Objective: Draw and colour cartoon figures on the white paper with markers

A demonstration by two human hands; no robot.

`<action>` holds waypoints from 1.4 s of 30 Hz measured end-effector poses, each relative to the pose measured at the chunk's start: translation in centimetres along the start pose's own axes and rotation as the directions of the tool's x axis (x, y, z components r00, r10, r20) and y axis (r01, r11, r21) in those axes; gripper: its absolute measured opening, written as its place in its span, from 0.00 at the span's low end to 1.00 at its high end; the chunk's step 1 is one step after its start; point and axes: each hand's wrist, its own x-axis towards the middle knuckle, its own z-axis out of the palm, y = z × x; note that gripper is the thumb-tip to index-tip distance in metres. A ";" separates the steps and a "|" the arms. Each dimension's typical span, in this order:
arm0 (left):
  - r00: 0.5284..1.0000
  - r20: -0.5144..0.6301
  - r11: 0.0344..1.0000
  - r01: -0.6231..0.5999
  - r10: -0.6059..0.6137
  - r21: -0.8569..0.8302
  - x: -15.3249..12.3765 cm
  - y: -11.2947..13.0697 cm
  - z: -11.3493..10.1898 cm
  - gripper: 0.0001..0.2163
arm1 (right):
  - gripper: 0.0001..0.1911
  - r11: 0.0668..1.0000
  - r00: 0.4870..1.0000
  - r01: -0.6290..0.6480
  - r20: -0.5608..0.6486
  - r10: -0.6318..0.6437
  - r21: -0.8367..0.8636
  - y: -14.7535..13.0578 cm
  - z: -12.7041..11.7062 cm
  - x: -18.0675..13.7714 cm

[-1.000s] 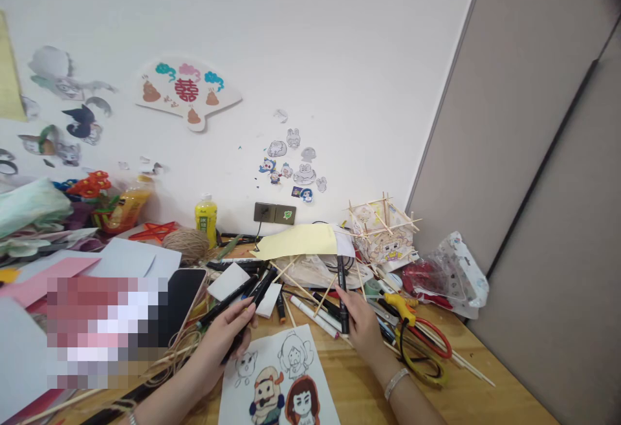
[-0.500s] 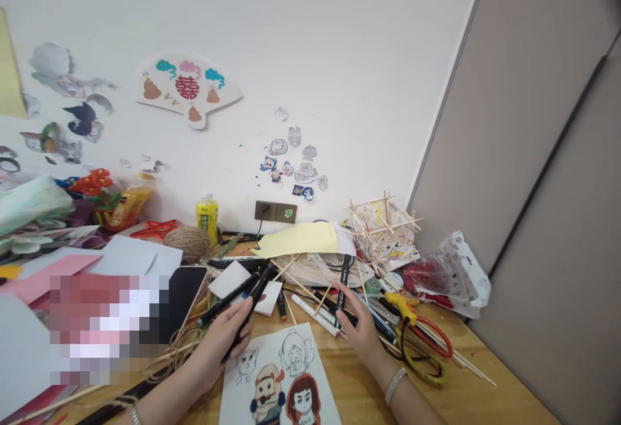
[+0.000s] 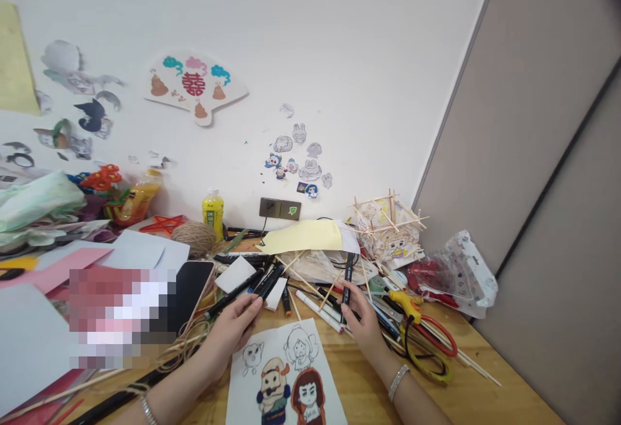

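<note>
My left hand [image 3: 233, 329] is closed around several black marker pens [image 3: 252, 288] that fan out up and to the right. My right hand [image 3: 361, 321] grips a single black marker [image 3: 347, 281] held nearly upright above a heap of pens and wooden sticks. Between and below both hands lies a white sheet with cartoon characters [image 3: 286, 373], the lower two figures coloured and the upper two only outlined.
A black phone [image 3: 187, 286] lies left of my left hand beside pink and grey paper [image 3: 121, 253]. A yellow glue gun [image 3: 405, 302], red-handled scissors [image 3: 439, 337], a stick-and-paper lantern [image 3: 388, 228] and a plastic bag [image 3: 458, 273] crowd the right. Twine ball [image 3: 194, 237] and yellow bottle [image 3: 212, 208] stand by the wall.
My right hand has turned the single black marker from lying along the palm to more upright. The left hand's pens barely moved. The camera view shifted a little.
</note>
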 end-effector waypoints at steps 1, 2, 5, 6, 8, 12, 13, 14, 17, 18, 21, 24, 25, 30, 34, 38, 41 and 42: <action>1.000 0.001 1.000 -0.004 0.004 0.024 0.1 -0.1 0.0 0.26 | 0.19 1.000 1.000 0.002 0.000 -0.002 0.007 0.1 0.0 0.0; 1.000 -0.005 0.998 -0.015 0.015 0.056 0.2 -0.2 -0.1 0.25 | 0.19 1.000 1.000 0.010 0.002 -0.010 0.007 0.1 0.0 0.0; 0.992 -0.072 0.976 -0.087 0.103 0.201 1.0 -1.0 -0.7 0.21 | 0.18 0.999 0.999 0.033 -0.006 -0.033 -0.006 0.3 0.0 0.0; 0.984 -0.103 0.961 -0.116 0.146 0.251 1.3 -1.3 -1.0 0.19 | 0.19 0.999 0.999 0.034 -0.011 -0.034 -0.012 0.4 0.0 0.0; 0.962 -0.158 0.924 -0.157 0.224 0.350 2.0 -2.0 -1.6 0.18 | 0.21 0.999 0.999 0.029 -0.027 -0.030 -0.024 0.8 0.1 0.1; 0.921 -0.149 0.821 -0.236 0.359 0.520 2.4 -2.9 -2.4 0.22 | 0.27 0.999 0.999 0.025 -0.038 -0.026 -0.046 1.9 0.2 0.2; 0.913 -0.134 0.793 -0.254 0.386 0.554 2.4 -3.1 -2.4 0.23 | 0.28 0.999 0.999 0.025 -0.030 -0.026 -0.048 2.0 0.2 0.2; 0.905 -0.119 0.765 -0.269 0.409 0.585 2.4 -3.2 -2.4 0.24 | 0.29 0.999 1.000 0.021 -0.018 -0.022 -0.045 2.1 0.2 0.2; 0.882 -0.066 0.687 -0.313 0.466 0.656 2.3 -3.3 -2.3 0.22 | 0.33 1.000 1.000 -0.018 0.011 0.018 -0.001 1.8 0.4 0.1; 0.877 -0.044 0.666 -0.330 0.479 0.669 2.2 -3.3 -2.2 0.20 | 0.34 0.999 0.999 -0.040 0.014 0.039 0.026 1.6 0.6 0.0; 0.869 0.036 0.627 -0.385 0.494 0.678 1.8 -3.0 -1.7 0.16 | 0.36 0.983 0.993 -0.110 0.058 0.103 0.148 0.6 1.4 -0.1; 0.855 0.150 0.601 -0.463 0.496 0.651 0.6 -2.3 -0.8 0.14 | 0.26 0.943 0.978 -0.160 0.178 0.110 0.292 -0.7 2.4 -0.2; 0.841 0.211 0.585 -0.506 0.498 0.634 0.1 -2.1 -0.4 0.14 | 0.20 0.933 0.971 -0.172 0.216 0.106 0.317 -1.2 2.7 -0.3; 0.819 0.420 0.551 -0.574 0.391 0.605 -1.8 -1.6 1.1 0.16 | 0.10 0.940 0.922 -0.193 0.379 0.076 0.281 -4.0 3.1 -1.1; 0.834 0.441 0.587 -0.548 0.331 0.596 -1.8 -2.1 1.4 0.17 | 0.17 0.881 0.868 -0.297 0.490 0.088 0.369 -4.8 3.1 -1.7; 0.849 0.428 0.604 -0.524 0.310 0.601 -1.8 -2.1 1.4 0.16 | 0.21 0.915 0.864 -0.265 0.496 0.084 0.305 -4.8 3.0 -1.7; 0.833 0.459 0.608 -0.544 0.309 0.577 -2.2 -1.6 1.5 0.17 | 0.18 0.946 0.871 -0.240 0.479 0.111 0.219 -5.1 2.9 -1.5; 0.830 0.471 0.611 -0.546 0.299 0.573 -2.4 -1.5 1.6 0.17 | 0.18 0.945 0.869 -0.243 0.482 0.112 0.219 -5.2 2.8 -1.4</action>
